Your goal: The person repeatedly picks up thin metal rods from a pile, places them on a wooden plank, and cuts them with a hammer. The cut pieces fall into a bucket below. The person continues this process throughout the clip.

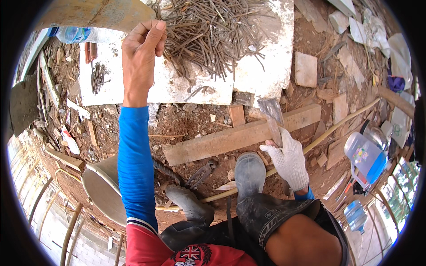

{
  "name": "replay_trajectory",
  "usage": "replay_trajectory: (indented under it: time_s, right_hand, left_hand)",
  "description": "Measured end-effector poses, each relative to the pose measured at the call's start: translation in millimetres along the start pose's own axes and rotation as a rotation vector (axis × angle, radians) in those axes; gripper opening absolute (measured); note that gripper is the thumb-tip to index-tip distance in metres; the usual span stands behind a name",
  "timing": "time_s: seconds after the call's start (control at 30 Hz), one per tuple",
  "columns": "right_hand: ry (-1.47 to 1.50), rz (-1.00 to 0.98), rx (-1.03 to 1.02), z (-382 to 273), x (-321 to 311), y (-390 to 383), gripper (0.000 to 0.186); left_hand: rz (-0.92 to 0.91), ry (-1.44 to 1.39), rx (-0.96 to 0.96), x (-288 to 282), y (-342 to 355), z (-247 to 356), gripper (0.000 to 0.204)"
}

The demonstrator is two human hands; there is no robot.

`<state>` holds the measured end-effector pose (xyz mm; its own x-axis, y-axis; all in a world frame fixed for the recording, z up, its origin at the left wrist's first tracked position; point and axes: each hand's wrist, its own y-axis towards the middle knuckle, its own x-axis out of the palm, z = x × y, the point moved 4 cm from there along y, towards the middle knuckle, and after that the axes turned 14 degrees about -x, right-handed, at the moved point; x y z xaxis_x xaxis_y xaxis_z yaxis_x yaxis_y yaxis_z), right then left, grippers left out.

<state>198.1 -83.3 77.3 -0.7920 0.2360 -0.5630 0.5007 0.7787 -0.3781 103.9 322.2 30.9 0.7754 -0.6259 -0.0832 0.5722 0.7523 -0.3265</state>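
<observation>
My left hand (pixel 143 46) is bare, its thumb and fingers pinched together above the left edge of a pile of long rusty nails (pixel 208 33). Whatever is between those fingertips, if anything, cannot be made out. The nails lie heaped on a pale, stained board (pixel 195 91). In a white knitted glove, my right hand (pixel 287 162) is closed around a hammer-like tool (pixel 271 113) with a worn grey metal head, which points away from me over a wooden plank (pixel 239 135). Part of its handle is hidden by the glove.
Pliers (pixel 202 175) lie on the dirt by my boots (pixel 250 175). To the left is a grey bucket (pixel 102 186); a smaller nail bunch (pixel 97 79) sits on the board. A jug with blue liquid (pixel 366 155) stands at right, past a bamboo pole (pixel 341 131).
</observation>
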Motion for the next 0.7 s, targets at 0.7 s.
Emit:
replay_trajectory:
  time_s: [0.7]
  right_hand:
    - [0.044,0.1,0.132,9,-9,-32,0.045]
  left_hand:
    - [-0.111,-0.009,-0.269,91,-116,-30,0.015]
